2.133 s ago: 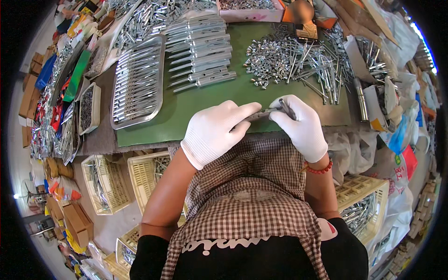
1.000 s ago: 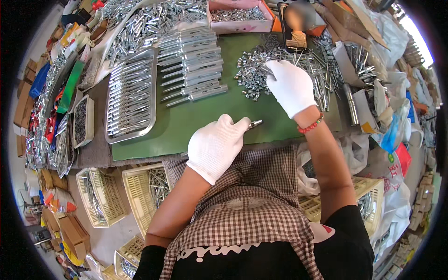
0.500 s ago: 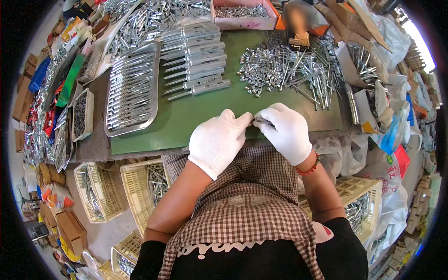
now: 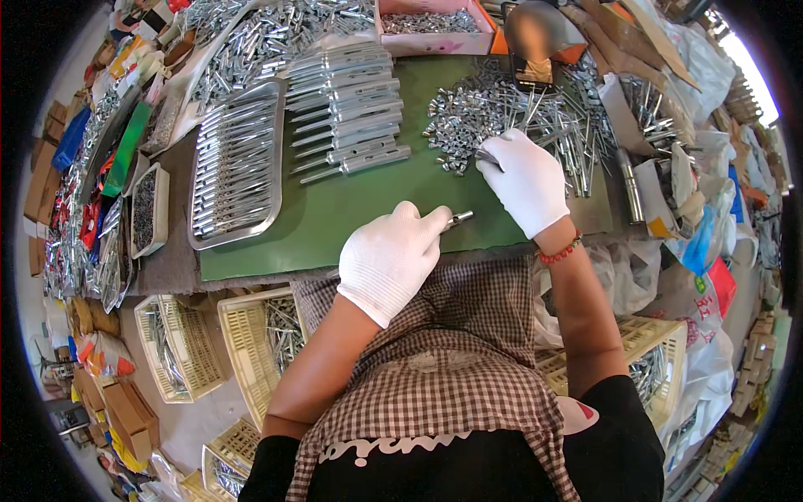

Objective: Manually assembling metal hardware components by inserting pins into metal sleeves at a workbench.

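Note:
My left hand [image 4: 391, 258], in a white glove, is closed around a short silver metal rod [image 4: 458, 220] whose tip sticks out over the green mat [image 4: 335, 213]. My right hand [image 4: 523, 180], also gloved, reaches forward to the heap of small silver metal parts [image 4: 493, 113] and pinches one small piece at its near edge. A red bead bracelet circles my right wrist. Rows of finished silver bars [image 4: 347, 113] lie on the mat to the left of the heap.
A metal tray [image 4: 238, 163] full of long silver pieces lies at the mat's left. A pink box of small parts [image 4: 431, 21] stands at the back. Cream plastic baskets [image 4: 255, 351] sit below the table edge, another basket [image 4: 652, 372] at my right. Bags and cartons crowd the right side.
My right hand has left my left hand and gone forward to the heap of parts. My left hand has stayed near the mat's front edge with the rod.

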The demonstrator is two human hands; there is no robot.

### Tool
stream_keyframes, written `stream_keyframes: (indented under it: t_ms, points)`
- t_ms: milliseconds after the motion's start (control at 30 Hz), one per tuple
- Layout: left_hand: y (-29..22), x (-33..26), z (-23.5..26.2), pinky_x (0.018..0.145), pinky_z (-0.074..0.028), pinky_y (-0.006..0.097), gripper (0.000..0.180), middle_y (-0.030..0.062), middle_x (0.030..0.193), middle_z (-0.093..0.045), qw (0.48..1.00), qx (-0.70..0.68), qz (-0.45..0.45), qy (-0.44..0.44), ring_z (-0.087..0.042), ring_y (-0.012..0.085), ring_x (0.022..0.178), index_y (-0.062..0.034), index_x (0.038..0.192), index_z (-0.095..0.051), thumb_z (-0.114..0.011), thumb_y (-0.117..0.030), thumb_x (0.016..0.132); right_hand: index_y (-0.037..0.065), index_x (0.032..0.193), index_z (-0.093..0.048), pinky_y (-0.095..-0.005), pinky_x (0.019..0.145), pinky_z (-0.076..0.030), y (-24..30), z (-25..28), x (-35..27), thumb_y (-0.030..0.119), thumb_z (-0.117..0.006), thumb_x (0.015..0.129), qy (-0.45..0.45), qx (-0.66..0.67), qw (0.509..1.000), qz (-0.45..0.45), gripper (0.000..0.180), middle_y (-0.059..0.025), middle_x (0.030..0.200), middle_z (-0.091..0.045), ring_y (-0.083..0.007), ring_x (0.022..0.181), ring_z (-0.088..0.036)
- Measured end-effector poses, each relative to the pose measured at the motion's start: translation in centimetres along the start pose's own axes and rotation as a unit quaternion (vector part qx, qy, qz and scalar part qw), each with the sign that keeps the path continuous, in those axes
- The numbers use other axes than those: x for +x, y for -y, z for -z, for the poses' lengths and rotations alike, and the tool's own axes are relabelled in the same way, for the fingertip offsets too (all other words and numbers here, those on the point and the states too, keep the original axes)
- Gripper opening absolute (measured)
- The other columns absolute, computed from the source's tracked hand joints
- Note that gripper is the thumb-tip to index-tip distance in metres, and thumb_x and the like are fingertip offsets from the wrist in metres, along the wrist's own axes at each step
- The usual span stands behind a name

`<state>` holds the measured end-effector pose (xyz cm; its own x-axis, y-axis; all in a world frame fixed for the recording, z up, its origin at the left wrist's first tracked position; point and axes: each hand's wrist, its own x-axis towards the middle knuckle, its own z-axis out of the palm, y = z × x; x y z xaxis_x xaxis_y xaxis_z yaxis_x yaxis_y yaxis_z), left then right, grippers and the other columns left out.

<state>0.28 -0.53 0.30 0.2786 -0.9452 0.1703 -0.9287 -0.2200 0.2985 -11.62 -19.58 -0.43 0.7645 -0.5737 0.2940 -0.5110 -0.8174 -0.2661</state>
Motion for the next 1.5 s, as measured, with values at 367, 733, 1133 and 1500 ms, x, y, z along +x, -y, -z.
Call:
stream_keyframes:
  t_ms: [367,733,1133,1500]
  points:
    - [0.0,-0.1,-0.1,0.055,-0.051,0.041,0.015,0.0069,0.078,-0.056,1.000,0.006,-0.020,-0.010,-0.063,0.0285,0.063,-0.0225,0.106,-0.066,-0.062,-0.021,0.091,0.010,0.100,-0.068,-0.0431,0.074,-0.053,0.7,1.2,-3.1,0.013,-0.065,0.088,0.054,0.021,0.997,0.055,0.013,-0.0113,0.093,-0.067,-0.0343,0.085,-0.066]
    - [-0.2,0.0,-0.1,0.055,-0.052,0.041,0.017,0.0083,0.080,-0.059,1.000,0.005,-0.012,0.002,-0.065,0.0288,0.064,-0.0205,0.107,-0.067,-0.062,-0.021,0.091,0.006,0.105,-0.068,-0.0340,0.076,-0.054,3.0,1.8,-5.0,0.004,-0.069,0.085,0.062,0.333,0.941,-0.025,0.020,-0.0123,0.094,-0.069,-0.0272,0.086,-0.070]
    - [-0.1,-0.1,-0.3,0.053,-0.051,0.040,0.018,0.0071,0.078,-0.057,0.999,0.005,-0.028,-0.023,-0.063,0.0277,0.061,-0.0211,0.107,-0.068,-0.064,-0.020,0.090,0.008,0.102,-0.065,-0.0420,0.074,-0.053,3.5,1.1,-4.3,0.006,-0.064,0.084,0.063,0.286,0.955,0.041,0.018,-0.0130,0.091,-0.068,-0.0351,0.085,-0.066]
    - [-0.1,-0.1,-0.1,0.054,-0.051,0.040,0.017,0.0067,0.078,-0.056,0.999,0.009,-0.030,-0.004,-0.062,0.0277,0.062,-0.0223,0.107,-0.070,-0.065,-0.022,0.091,0.008,0.101,-0.065,-0.0418,0.075,-0.053,3.8,1.9,-3.2,0.009,-0.064,0.085,0.113,0.242,0.963,0.048,0.015,-0.0135,0.092,-0.069,-0.0354,0.088,-0.067]
